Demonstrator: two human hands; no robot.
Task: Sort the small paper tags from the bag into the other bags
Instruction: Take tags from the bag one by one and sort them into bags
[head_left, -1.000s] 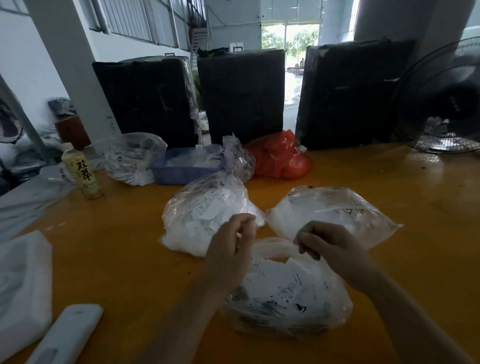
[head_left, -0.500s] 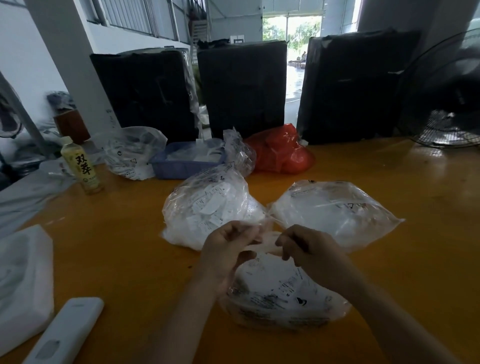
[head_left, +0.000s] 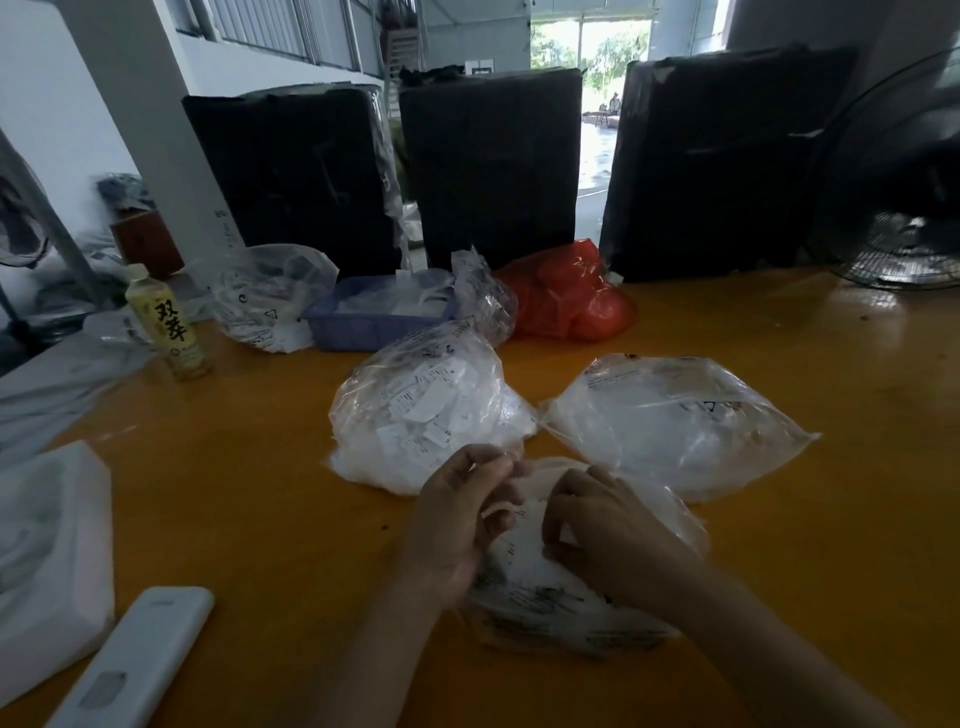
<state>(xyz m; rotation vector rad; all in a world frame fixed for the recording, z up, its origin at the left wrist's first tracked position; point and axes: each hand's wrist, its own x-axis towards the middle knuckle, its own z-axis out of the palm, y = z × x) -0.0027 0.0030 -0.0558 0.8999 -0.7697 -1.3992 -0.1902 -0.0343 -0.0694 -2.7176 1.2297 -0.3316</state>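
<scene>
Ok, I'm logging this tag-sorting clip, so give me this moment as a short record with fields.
surface: orange table
source bag: near clear bag, under both hands
left hand: fingers curled at the bag's mouth, pinching thin white material
right hand: fingers curled into the bag's opening; whether it holds a tag cannot be told
target bags: left clear bag full of white tags; right clear bag
behind: blue tray, red bag, drink bottle

Dim, backlit by the bright doorway (head_left: 589, 57); edges bowed, slightly blurred.
</scene>
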